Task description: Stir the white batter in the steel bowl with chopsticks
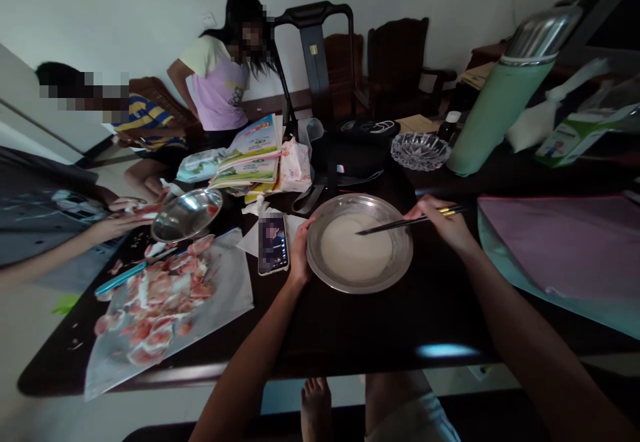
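A steel bowl (360, 285) of creamy white liquid batter (350, 249) stands on the dark table before me. My left hand (301, 252) grips the bowl's left rim, fingers on the outside and partly hidden. Black chopsticks (395, 225) with gold bands are pinched in my right hand (440, 219), at the bowl's right side. Their tips dip into the batter near its middle. A phone (273, 245) with a lit screen lies just left of my left hand, partly on white paper (249, 242).
At left, pomelo-like peel pieces (165, 289) and a blue-handled knife (120, 278) lie on a plastic sheet (230, 282). A co-worker's hands reach to another steel bowl (175, 219). Books (250, 155), a glass ashtray (420, 152) and a green thermos (500, 109) stand behind.
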### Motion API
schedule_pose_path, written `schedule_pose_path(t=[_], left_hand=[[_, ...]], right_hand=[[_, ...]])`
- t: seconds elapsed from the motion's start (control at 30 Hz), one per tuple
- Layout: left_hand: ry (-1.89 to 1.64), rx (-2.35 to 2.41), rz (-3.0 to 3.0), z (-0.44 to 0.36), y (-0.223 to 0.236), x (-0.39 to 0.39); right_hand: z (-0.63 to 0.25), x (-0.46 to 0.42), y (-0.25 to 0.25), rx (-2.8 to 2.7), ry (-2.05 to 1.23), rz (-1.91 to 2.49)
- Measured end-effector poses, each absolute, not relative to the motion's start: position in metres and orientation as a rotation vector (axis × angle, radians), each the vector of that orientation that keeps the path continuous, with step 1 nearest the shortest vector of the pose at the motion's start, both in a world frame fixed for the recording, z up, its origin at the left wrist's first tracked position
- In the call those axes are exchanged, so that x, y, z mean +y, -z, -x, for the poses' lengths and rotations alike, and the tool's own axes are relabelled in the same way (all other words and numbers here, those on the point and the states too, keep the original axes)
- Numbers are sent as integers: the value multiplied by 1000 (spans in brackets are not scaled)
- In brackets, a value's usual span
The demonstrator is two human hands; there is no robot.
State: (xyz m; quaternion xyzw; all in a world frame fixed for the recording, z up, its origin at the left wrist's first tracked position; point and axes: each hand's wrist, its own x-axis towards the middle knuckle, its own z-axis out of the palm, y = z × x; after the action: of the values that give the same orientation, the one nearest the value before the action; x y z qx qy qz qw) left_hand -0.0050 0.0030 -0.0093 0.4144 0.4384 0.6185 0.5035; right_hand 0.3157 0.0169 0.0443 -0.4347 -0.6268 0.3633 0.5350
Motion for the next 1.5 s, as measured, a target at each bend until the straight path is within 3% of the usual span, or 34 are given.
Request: schedule_pose_path(t=[0.27, 0.4, 0.6, 0.77, 0.97, 1.5], left_hand=[[-1502, 1082, -1014, 4, 7, 3], [-1505, 1082, -995, 4, 7, 3], [-1504, 1067, -1007, 5, 6, 2], [-1496, 1081, -978, 5, 6, 1], [-1493, 1099, -981, 4, 5, 1], [-1474, 1058, -978, 3, 4, 0]], right_hand=[[-310, 15, -46, -1728, -938, 943], [-317, 16, -47, -1519, -859, 1037], [-313, 13, -47, -1678, -1011, 905], [-315, 16, -46, -1558, -884, 1019], [-315, 12, -48, -1641, -1041, 905], [-315, 14, -48, -1595, -900, 1018]])
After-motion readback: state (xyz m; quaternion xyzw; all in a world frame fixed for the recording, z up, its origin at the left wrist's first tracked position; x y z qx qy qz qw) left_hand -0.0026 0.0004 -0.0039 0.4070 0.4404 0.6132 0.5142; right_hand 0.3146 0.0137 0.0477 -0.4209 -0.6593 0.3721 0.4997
